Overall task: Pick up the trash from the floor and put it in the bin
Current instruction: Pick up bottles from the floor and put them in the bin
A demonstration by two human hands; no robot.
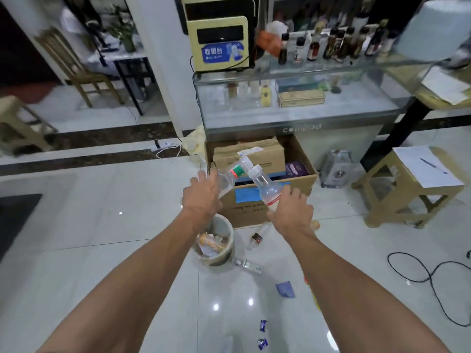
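My left hand (202, 193) grips a clear plastic bottle with a green and red neck band (230, 174), its neck pointing up and right. In my right hand (291, 208) is a second clear bottle with a white cap (265, 186), tilted up to the left. Both are held above a small round grey bin (225, 234) on the floor, part filled with wrappers and paper. On the tiles beside the bin lie a small clear bottle (257, 236), a flat silvery packet (248, 264), a blue wrapper (285, 289) and two small blue sweet wrappers (262, 333).
An open cardboard box (260, 205) stands just behind the bin, under a glass display counter (293, 98) with bottles on top. A tan stool with paper and a pen (413, 184) is to the right. A black cable (428, 278) loops on the floor at right.
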